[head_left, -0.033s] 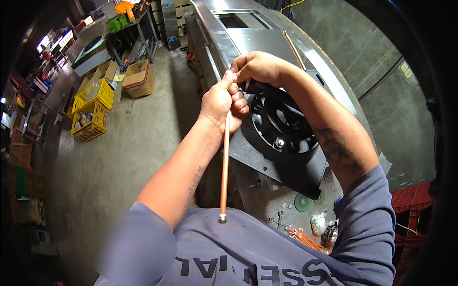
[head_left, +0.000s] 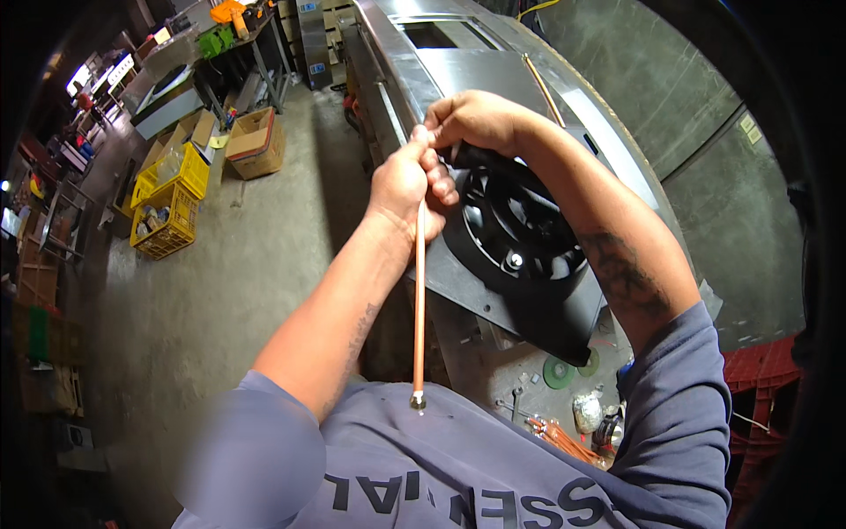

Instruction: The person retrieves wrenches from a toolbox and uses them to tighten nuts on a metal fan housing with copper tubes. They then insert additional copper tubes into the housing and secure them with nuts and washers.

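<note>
Your left hand [head_left: 407,187] grasps a thin, straight copper pipe [head_left: 419,309] — shiny orange, metal nut [head_left: 419,401] at its lower end — before your shirt [head_left: 388,441]; your right hand [head_left: 476,122] curls its fingers alongside, their hold unclear.

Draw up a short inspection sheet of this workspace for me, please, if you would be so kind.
Surface: silver sheet-metal unit with a rectangular opening; a second copper-coloured tube lies on it.
Job's things: copper-coloured tube, its lower end carrying a metal fitting; black wheel-like part beside the hands.
Clutter: green disc, wrench, plastic bag and bundle of orange-copper tubes low on the right.
Grips: left grip closed around the tube; right grip has fingertips at the left thumb, anything between them hidden.
Cables: yellow cable at the top edge.
Surroundings: yellow crates and cardboard box on the floor.
</note>
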Action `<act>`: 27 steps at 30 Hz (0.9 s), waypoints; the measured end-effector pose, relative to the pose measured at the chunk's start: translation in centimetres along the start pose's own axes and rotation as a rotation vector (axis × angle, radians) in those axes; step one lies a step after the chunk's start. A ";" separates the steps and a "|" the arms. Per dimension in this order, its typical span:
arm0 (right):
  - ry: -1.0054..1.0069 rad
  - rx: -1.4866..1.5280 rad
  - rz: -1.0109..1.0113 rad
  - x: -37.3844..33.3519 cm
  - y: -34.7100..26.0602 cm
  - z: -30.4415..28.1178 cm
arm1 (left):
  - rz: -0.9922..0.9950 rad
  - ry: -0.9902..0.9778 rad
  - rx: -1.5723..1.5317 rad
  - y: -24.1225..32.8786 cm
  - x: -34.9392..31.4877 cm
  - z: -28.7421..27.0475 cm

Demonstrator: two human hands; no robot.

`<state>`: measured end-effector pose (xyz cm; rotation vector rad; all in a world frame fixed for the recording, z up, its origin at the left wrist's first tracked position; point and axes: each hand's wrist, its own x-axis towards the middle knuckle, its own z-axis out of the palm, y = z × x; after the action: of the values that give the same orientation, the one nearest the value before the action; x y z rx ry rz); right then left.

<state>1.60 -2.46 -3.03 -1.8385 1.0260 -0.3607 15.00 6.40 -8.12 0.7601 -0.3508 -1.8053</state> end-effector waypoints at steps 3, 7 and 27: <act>0.037 -0.279 -0.111 -0.1 -0.4 0.2 | 0.125 0.035 -0.010 -0.7 0.0 0.5; 0.071 -0.095 -0.099 0.0 -0.1 0.2 | 0.182 -0.005 -0.059 -0.9 0.9 0.6; 0.687 -1.040 -0.260 -9.8 0.2 3.1 | 0.152 0.012 0.607 10.3 -4.0 -18.2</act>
<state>-2.47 6.99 -2.95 -2.9003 1.6255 -0.7384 35.12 8.57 -14.59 1.1240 -0.9479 -1.5541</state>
